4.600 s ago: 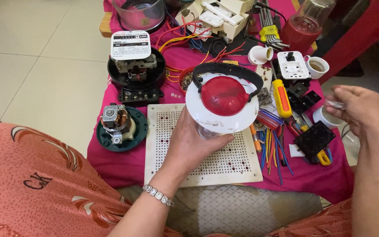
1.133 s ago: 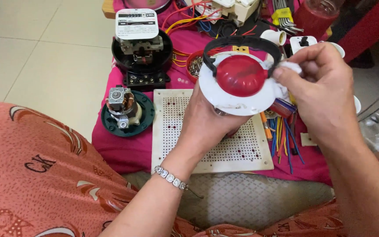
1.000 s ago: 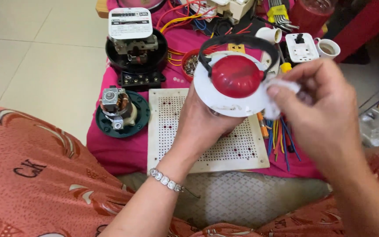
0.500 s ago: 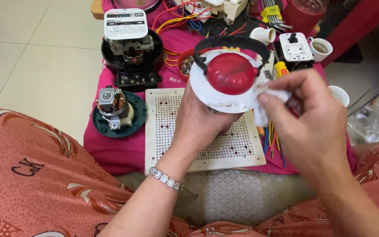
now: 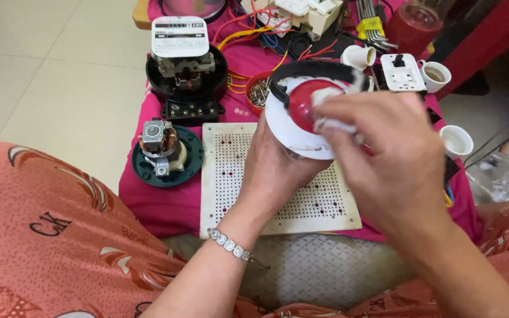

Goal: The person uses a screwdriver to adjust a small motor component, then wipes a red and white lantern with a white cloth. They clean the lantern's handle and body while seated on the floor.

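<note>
Pale floor tiles fill the upper left of the frame, and across the upper middle we see a low table under a magenta cloth (image 5: 148, 200) crowded with electrical parts. At the centre our left hand (image 5: 278, 171) comes up from below and is closed around the underside of a white round lid (image 5: 287, 126) with a red dome (image 5: 303, 103) on top; its fingers wrap a clear part beneath the lid that we cannot make out. A black band (image 5: 307, 70) arches over the far edge of the dome.

Our right hand (image 5: 393, 156) reaches in from the lower right and lies over the right half of the lid. Its fingers are bent and pinched shut on a small white cloth (image 5: 334, 109), which is pressed against the red dome. The lid is held just above a white perforated board (image 5: 231, 171) that lies flat on the cloth.

To the left of the board sits a small motor on a dark green round base (image 5: 166, 154). Above it stands an opened electric meter in a black housing (image 5: 187, 68). A small red bowl of screws (image 5: 258, 91) is just left of the lid. At the upper right lie a white switch plate (image 5: 403, 72) and a white cup (image 5: 437, 75), with another white cup (image 5: 456, 141) further down the right side.
</note>
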